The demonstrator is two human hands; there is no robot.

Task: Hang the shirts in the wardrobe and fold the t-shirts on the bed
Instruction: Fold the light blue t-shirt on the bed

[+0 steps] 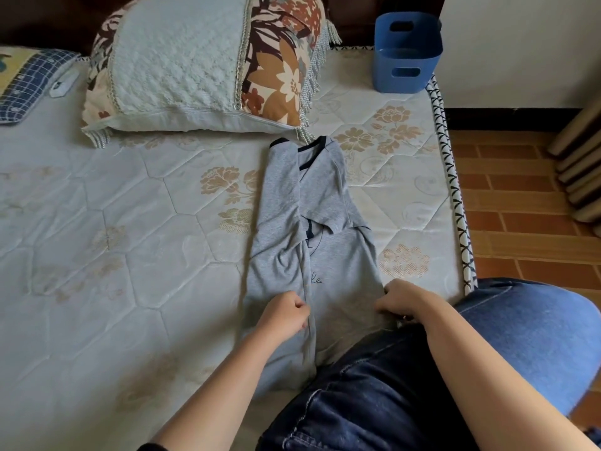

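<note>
A grey t-shirt (pixel 322 203) with dark navy trim at collar and sleeve lies lengthwise on the bed (pixel 130 222), both sides folded in toward the middle, collar pointing at the pillows. My left hand (pixel 286 312) is closed on the folded-over left flap near the hem. My right hand (pixel 403 299) is closed on the shirt's right edge near the hem. The hem end runs under my knee in dark jeans (pixel 374 395), which hides it.
A large floral pillow (pixel 201 60) lies at the head of the bed, with a checked pillow (pixel 29 79) to its left. A blue plastic basket (pixel 406 52) stands at the far right corner. The mattress edge (pixel 455 196) borders a tiled floor (pixel 520 206).
</note>
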